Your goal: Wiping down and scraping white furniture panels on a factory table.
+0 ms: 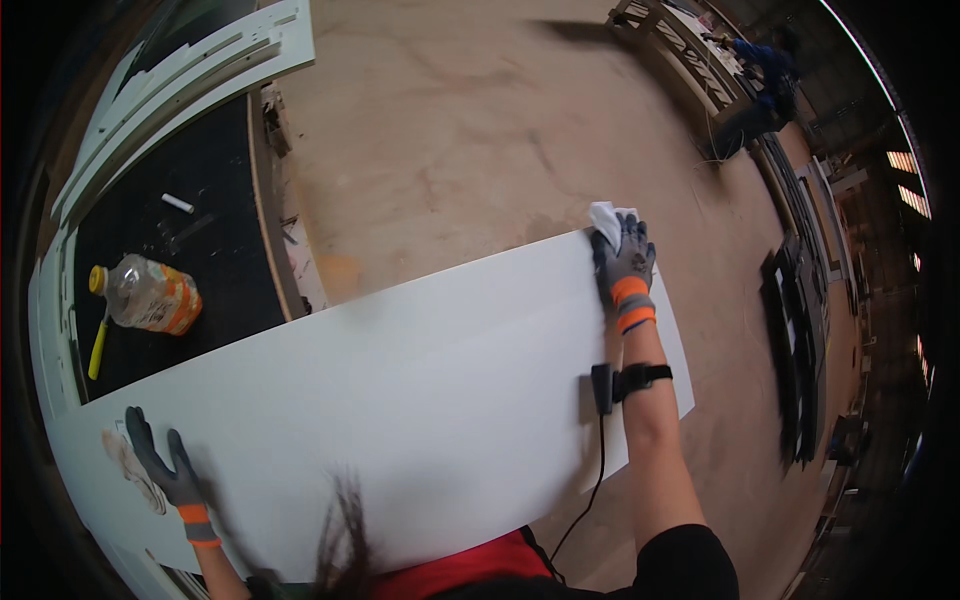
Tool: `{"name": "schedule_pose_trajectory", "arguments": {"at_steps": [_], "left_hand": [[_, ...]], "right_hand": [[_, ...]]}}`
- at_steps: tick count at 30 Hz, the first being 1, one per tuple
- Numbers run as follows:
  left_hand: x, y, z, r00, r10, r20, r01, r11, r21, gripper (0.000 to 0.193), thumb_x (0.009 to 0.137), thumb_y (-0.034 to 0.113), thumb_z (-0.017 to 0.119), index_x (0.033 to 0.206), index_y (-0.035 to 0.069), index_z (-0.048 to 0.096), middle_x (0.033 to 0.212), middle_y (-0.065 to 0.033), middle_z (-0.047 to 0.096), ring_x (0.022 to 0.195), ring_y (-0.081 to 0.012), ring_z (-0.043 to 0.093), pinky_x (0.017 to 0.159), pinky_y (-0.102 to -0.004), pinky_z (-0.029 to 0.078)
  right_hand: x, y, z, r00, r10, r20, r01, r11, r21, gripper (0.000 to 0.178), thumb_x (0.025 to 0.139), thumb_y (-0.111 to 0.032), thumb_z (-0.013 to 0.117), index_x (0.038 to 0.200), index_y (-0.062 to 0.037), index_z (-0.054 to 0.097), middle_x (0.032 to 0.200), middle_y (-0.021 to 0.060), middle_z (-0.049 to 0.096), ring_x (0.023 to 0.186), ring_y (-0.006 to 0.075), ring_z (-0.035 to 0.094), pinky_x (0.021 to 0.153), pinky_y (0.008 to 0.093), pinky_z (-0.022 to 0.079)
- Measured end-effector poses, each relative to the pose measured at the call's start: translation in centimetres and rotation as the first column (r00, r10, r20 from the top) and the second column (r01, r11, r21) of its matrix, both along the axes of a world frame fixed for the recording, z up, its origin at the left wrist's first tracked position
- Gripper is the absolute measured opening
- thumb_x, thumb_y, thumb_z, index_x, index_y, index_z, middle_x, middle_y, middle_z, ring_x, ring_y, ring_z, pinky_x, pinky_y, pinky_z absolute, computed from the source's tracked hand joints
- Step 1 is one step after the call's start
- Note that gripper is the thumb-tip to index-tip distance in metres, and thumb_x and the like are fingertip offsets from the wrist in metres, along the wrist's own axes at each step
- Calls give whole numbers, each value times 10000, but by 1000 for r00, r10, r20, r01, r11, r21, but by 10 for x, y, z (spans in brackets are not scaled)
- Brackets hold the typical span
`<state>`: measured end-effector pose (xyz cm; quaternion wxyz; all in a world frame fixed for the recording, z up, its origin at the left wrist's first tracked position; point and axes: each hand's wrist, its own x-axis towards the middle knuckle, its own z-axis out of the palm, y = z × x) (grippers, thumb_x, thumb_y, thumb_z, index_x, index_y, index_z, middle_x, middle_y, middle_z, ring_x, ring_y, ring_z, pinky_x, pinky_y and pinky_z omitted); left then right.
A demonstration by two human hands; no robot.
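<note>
Brown workshop floor [430, 150] spreads beyond your fingertips, and well past your right fingers a co-worker in blue [765, 80] bends toward a separate workbench [690, 60]. Just beneath both your hands lies a long white panel [400, 370], reaching from beside your left fingers to the corner under your right ones.

Judging by the cloth and the reach of your arm, you seem to be wiping the panel, at its far right corner. Another stroke would call for light, even pressure, with your fingers spread over the cloth so that no bare fingertip drags and the overhanging edge doesn't catch it.

Your gloved right hand [630, 255] has its fingers fairly straight, laid over a bunched white cloth [604, 215] that shows beside and beyond the fingertips. You appear to press it to the panel's edge; whether your fingers also pinch it, I cannot tell. Your gloved left hand [170, 475] is open, thumb well apart from the fingers, and grips nothing; contact with the panel is likely but unclear. Just left of those fingers lies a crumpled pale rag [130, 468].

Beyond your left fingertips, on a black surface [220, 270], are a clear plastic bottle with a yellow cap [155, 297], a slim yellow tool [99, 345] beside it and, farther off, a small white cylinder [178, 204].
</note>
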<state>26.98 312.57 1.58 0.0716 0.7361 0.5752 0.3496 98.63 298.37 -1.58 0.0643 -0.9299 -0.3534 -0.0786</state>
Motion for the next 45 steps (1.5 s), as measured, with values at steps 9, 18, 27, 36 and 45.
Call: {"name": "schedule_pose_trajectory", "arguments": {"at_steps": [9, 18, 27, 36, 45], "left_hand": [[265, -111, 14, 767, -641, 17, 628, 746, -224, 672, 812, 87, 576, 1427, -47, 341, 1420, -302, 369, 1310, -476, 366, 1086, -523, 319], [383, -144, 6, 649, -744, -158, 649, 650, -396, 573, 766, 155, 627, 1256, -110, 493, 1349, -297, 449, 1301, -460, 372, 1101, -588, 232], [385, -143, -3, 615, -747, -253, 599, 651, -466, 512, 781, 160, 577, 1209, -115, 517, 1350, -298, 446, 1338, -439, 349, 1134, -579, 181], [393, -143, -2, 498, -809, -313, 649, 587, -484, 548, 903, 200, 462, 1376, -69, 401, 1452, -267, 372, 1388, -439, 290, 1142, -586, 146], [384, -149, -15, 516, -728, -452, 660, 674, -332, 558, 1014, 324, 363, 1448, -26, 332, 1499, -212, 342, 1417, -373, 278, 1147, -537, 151]], "right_hand": [[-205, 29, 19, 605, 672, -427, -708, 699, 96, 697, 866, -474, 561, 1422, -80, 418, 1509, 159, 353, 1450, 299, 224, 1183, 512, 103], [-20, 18, 12, 907, 380, -185, -407, 902, -142, 743, 898, -523, 462, 1486, -92, 317, 1569, 111, 255, 1467, 284, 173, 1185, 472, 113], [24, -170, 15, 944, 203, -259, -195, 979, 57, 694, 841, -342, 581, 1418, -10, 384, 1486, 237, 340, 1408, 399, 257, 1168, 491, 171], [-8, -211, 23, 955, 78, -287, -94, 995, -41, 775, 802, -326, 611, 1435, 23, 331, 1495, 274, 288, 1410, 452, 204, 1175, 519, 125], [45, -35, -8, 962, 221, -157, -201, 970, 139, 694, 909, -464, 499, 1435, -28, 376, 1525, 198, 304, 1449, 346, 197, 1185, 479, 89]]}}
